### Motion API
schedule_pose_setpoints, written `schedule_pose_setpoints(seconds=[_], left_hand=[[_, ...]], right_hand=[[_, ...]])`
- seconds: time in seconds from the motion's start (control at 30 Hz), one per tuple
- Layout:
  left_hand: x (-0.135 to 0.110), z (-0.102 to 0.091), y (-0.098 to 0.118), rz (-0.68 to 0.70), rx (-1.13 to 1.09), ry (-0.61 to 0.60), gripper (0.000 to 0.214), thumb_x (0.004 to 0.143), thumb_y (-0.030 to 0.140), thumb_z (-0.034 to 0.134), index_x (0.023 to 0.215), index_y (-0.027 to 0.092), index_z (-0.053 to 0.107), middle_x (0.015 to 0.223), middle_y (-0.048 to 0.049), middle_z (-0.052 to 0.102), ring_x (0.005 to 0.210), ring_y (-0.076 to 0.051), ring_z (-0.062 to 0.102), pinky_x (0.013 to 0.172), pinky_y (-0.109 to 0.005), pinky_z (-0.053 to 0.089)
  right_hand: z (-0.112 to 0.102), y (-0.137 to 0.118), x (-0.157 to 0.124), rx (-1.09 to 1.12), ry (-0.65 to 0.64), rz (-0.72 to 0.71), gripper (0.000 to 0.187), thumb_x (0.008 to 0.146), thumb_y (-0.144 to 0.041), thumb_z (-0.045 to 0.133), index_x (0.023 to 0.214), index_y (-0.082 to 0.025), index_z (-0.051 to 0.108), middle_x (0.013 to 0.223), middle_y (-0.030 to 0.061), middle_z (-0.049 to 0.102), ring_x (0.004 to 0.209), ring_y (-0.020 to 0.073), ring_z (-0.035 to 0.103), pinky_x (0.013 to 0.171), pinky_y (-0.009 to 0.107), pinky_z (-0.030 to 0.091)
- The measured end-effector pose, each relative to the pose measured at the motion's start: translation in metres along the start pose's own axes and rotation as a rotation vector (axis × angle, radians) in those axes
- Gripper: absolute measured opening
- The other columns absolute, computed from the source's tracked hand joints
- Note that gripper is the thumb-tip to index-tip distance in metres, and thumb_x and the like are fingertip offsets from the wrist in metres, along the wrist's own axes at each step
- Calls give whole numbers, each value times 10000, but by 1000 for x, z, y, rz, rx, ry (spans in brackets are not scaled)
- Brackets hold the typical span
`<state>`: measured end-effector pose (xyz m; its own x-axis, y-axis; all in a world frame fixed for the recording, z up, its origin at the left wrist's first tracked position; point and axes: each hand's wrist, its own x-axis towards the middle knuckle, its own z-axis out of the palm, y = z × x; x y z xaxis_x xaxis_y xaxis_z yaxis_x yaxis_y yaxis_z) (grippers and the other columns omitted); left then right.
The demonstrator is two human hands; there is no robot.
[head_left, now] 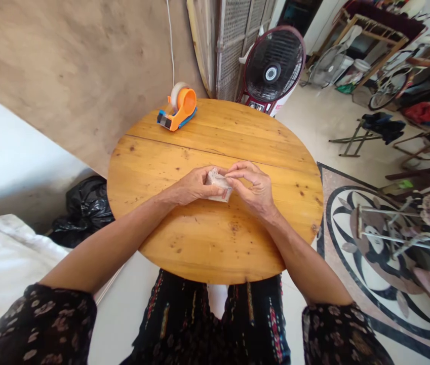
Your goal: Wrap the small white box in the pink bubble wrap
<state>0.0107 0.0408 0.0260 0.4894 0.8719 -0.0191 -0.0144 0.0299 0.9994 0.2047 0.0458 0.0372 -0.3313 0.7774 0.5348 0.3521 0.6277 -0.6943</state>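
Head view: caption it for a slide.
Left hand and right hand hold a pale packet at a round wooden table, tape dispenser beyond.

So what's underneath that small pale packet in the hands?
Only the round wooden table shows beneath the packet. The left hand and right hand grip its ends; their fingers cover its lower edge, so whether it touches the wood is hidden.

Nothing legible is showing anywhere in this view. The small pale packet [219,185] is presenting a surface too blurred for any print to be read. The fan's control panel [257,106] is carrying marks too small to read.
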Motion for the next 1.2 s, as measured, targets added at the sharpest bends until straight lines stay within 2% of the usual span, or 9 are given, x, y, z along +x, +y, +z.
schedule_pose_setpoints(seconds=[0.23,0.4,0.53,0.6,0.73,0.87,1.0,1.2], left_hand=[[-4,-5,0,2,-61,32,516,696,339,783,1139,156,591,1008,-51,688,921,-205,661,887,-356,509],[-3,-8,-6,-24,-193,53,541,665,300,814,1126,148,575,955,-34,682,854,-168,661,836,-318,524],[-4,-9,-3,-39,-244,-12,564,655,266,819,1151,140,582,966,-37,686,857,-164,667,832,-306,525],[-5,-10,-2,-33,-234,-30,577,667,268,814,1180,140,581,1010,-53,687,902,-178,667,841,-306,517],[-5,-11,-3,-20,-191,6,593,707,295,800,1232,146,568,1097,-83,683,978,-207,661,877,-335,507],[-5,-11,-4,4,-153,-28,557,716,307,805,1204,137,598,1089,-78,689,1023,-222,651,914,-352,497],[-5,-11,-6,-6,-180,-7,511,732,303,793,1180,138,610,1062,-73,695,978,-204,661,898,-344,504],[-4,-11,-8,-33,-228,21,551,712,292,810,1197,146,593,1082,-80,698,946,-194,677,883,-346,518]], right_hand=[[5,2,-3,-151,-9,-179,132,890,-301,638,818,-288,748,929,32,715,896,216,623,862,426,428],[8,4,-5,-299,-4,-323,136,916,-261,612,887,-281,743,950,22,721,927,204,617,842,395,399],[9,4,-6,-397,39,-417,115,918,-233,628,870,-267,726,937,13,729,943,198,613,846,383,381],[9,5,-7,-439,49,-426,119,920,-218,625,864,-270,717,937,10,730,957,198,613,855,383,376],[9,7,-7,-478,93,-418,135,926,-219,614,861,-281,715,939,12,729,954,194,617,869,383,385],[10,7,-7,-463,144,-413,134,930,-237,611,869,-276,723,916,19,725,942,193,628,870,382,406],[10,4,-7,-431,142,-402,134,930,-233,610,862,-261,722,908,29,726,931,197,630,869,390,407],[9,3,-7,-397,127,-335,140,927,-252,611,858,-261,732,904,31,717,924,201,632,864,394,421]])
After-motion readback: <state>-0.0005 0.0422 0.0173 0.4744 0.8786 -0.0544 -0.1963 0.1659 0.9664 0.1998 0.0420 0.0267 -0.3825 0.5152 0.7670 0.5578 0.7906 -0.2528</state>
